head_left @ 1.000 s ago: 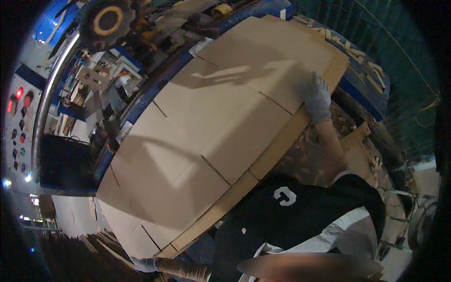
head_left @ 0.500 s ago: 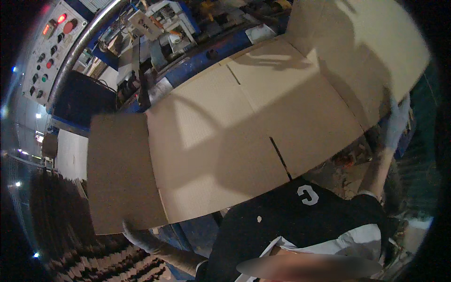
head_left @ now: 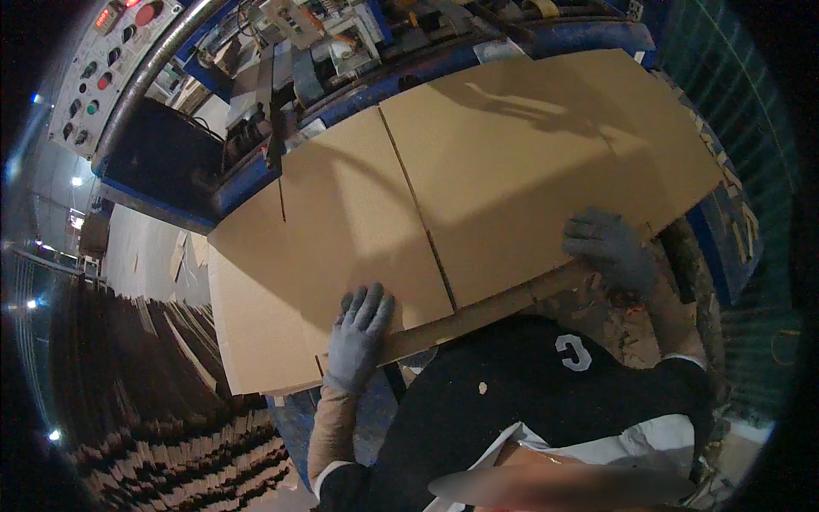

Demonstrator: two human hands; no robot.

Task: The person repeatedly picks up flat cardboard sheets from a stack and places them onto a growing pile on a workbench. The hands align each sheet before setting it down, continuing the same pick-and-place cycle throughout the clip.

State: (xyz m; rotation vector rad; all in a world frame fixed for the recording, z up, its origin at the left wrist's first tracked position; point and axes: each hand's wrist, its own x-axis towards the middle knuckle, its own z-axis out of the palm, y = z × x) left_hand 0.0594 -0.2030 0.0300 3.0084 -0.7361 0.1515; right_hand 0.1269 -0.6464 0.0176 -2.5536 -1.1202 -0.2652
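Observation:
A large brown cardboard box blank (head_left: 499, 183) lies folded flat in front of me, its far edge against a blue machine. Dark slots and crease lines cross its upper face. My left hand (head_left: 358, 337), in a grey glove, rests open on the near edge left of the middle, fingers laid flat on the board. Toward the right end, my right hand (head_left: 610, 247), gloved alike, presses on the near part with its fingers stretched out flat. Neither hand grips anything. A lower layer of board shows along the near edge between the hands.
The blue machine (head_left: 554, 38) with metal fittings runs along the far side. At upper left stands a control panel (head_left: 111, 72) with buttons and knobs beside a bent metal tube (head_left: 158, 81). Stacked cardboard (head_left: 183, 461) fills the lower left. A green mesh curtain (head_left: 725, 102) hangs at right.
The raised end flaps have folded over, and the blank now lies flat. Both hands have moved from its outer ends inward onto its near edge.

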